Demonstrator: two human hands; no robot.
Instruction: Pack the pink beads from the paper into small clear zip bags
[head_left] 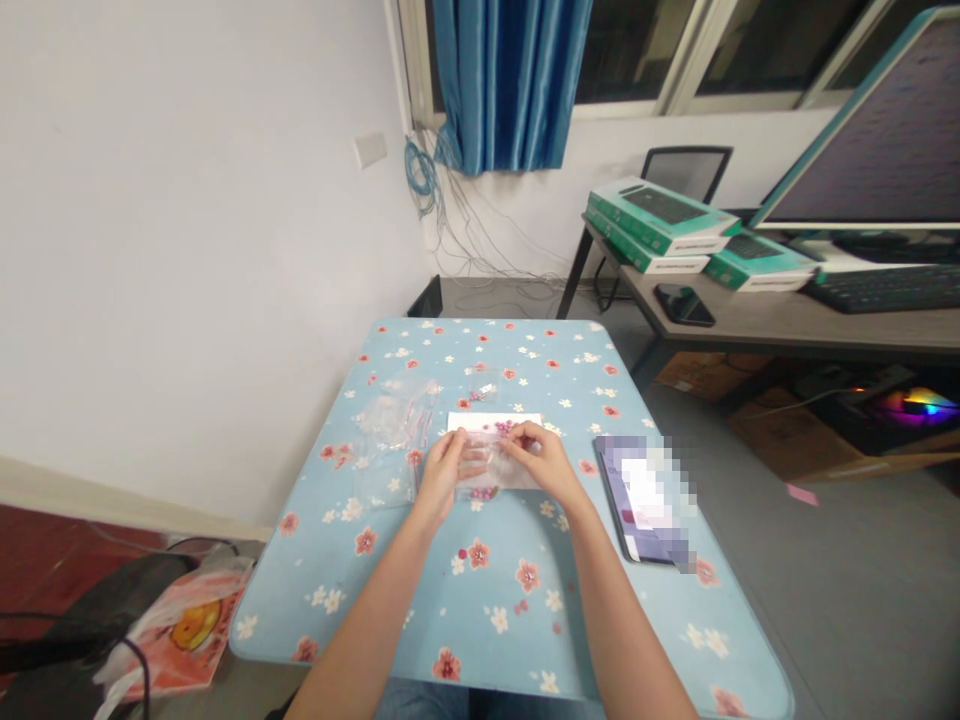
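Observation:
A small clear plastic bag (491, 462) is in my left hand (444, 470), its fingers closed on the bag's left side and partly seen through the film. My right hand (538, 458) is closed in a pinch at the bag's upper right. What its fingertips hold, if anything, is too small to make out. Behind the bag lies a white sheet or card (463, 420) with several small dark-pink pieces (501, 427) on it. More reddish pieces (481, 493) show at the bag's lower edge. Beyond the card lies a little clear bag (484, 387) with a few reddish bits.
Several clear plastic bags (394, 415) lie left of my hands on the flowered blue table (420, 610). A tablet or large phone (645, 500), partly pixelated, lies at the right. A desk (780, 325) with keyboard boxes (660, 215) and a monitor (877, 130) stands beyond.

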